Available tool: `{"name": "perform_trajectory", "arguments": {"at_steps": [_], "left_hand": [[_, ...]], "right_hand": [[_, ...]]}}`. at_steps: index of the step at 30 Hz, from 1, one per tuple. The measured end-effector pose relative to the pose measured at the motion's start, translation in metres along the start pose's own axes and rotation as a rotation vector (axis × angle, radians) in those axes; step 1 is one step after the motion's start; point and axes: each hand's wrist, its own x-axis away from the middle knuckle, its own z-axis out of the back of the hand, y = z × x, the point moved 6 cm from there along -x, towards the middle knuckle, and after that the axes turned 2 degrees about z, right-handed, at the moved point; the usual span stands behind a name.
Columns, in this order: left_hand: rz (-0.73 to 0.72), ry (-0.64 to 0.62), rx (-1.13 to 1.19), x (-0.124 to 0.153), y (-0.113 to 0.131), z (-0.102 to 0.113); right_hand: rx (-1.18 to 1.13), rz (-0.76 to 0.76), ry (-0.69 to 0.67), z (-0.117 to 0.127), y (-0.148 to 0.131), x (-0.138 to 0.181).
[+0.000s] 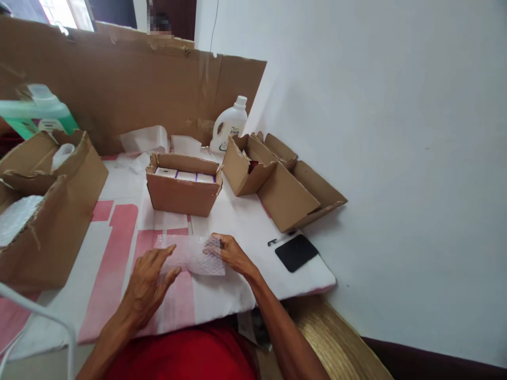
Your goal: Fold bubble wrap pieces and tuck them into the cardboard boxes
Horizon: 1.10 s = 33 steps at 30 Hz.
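Note:
A small parcel wrapped in bubble wrap (pixel 190 255) lies on the white and pink table cover (pixel 119 232) near the front edge. My left hand (pixel 149 278) rests on its left end, fingers stretched and pressing the wrap down. My right hand (pixel 229 253) grips the right end, fingers curled over the folded wrap. Just behind stands an open cardboard box (pixel 182 194) with white, purple-edged packs (pixel 186 176) lined up inside.
A large open carton (pixel 51 221) with bubble wrap stands at left. Open empty cartons (pixel 277 179) lie at right, a white bottle (pixel 229 125) behind them. A black pad (pixel 296 252) sits by the right edge. Cardboard sheeting (pixel 130 84) walls the back.

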Motion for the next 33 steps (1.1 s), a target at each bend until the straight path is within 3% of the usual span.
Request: {"name": "perform_trajectory", "arguments": {"at_steps": [2, 4, 7, 10, 12, 16, 22, 26, 29, 33], "left_hand": [[-0.046, -0.061, 0.015, 0.012, 0.006, -0.013], [-0.079, -0.042, 0.036, 0.025, 0.01, -0.015], [-0.07, 0.111, -0.04, 0.033, 0.01, -0.003], [-0.004, 0.237, -0.178, 0.025, 0.002, 0.011], [0.037, 0.195, -0.23, 0.015, -0.01, 0.011], [0.026, -0.041, -0.158, 0.01, -0.03, -0.005], [0.068, 0.17, -0.155, 0.016, -0.035, 0.009], [0.182, 0.056, -0.127, 0.0, -0.05, -0.003], [0.305, -0.042, 0.033, -0.011, -0.066, -0.015], [0.302, -0.052, 0.209, -0.015, -0.069, -0.014]], "right_hand": [[-0.003, 0.005, 0.011, 0.002, 0.001, 0.001], [-0.003, 0.008, 0.008, 0.003, 0.003, 0.002], [0.005, 0.002, -0.024, 0.001, 0.003, 0.004], [0.095, 0.023, -0.052, -0.002, -0.004, 0.008], [0.159, 0.042, -0.059, -0.003, -0.009, 0.011], [0.19, 0.047, -0.022, 0.001, -0.014, 0.013], [0.165, 0.063, -0.071, -0.002, -0.017, 0.009], [0.193, 0.113, -0.094, -0.007, -0.028, 0.013], [0.209, 0.129, -0.085, -0.007, -0.035, 0.018], [0.212, 0.076, -0.05, 0.0, -0.03, 0.02]]}}
